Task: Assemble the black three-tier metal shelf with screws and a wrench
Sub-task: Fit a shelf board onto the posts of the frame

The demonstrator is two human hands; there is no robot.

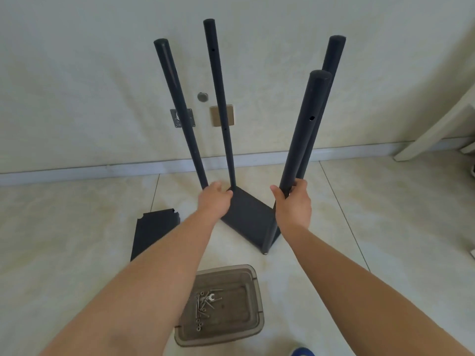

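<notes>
right hand [293, 204] had its fingers wrapped round a matte black round pole [305, 129]; left hand [214, 199] gripped the flat shelf panel [249, 214] corner, fingers curled.

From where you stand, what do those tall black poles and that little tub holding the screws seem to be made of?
The poles look like metal tube with a matte black coating: round, straight, dull sheen, small drilled holes along them. The tub looks like smoky translucent plastic, since the floor shows faintly through its walls and its corners are rounded and moulded. The screws inside glint silver, probably bare or plated steel.
</notes>
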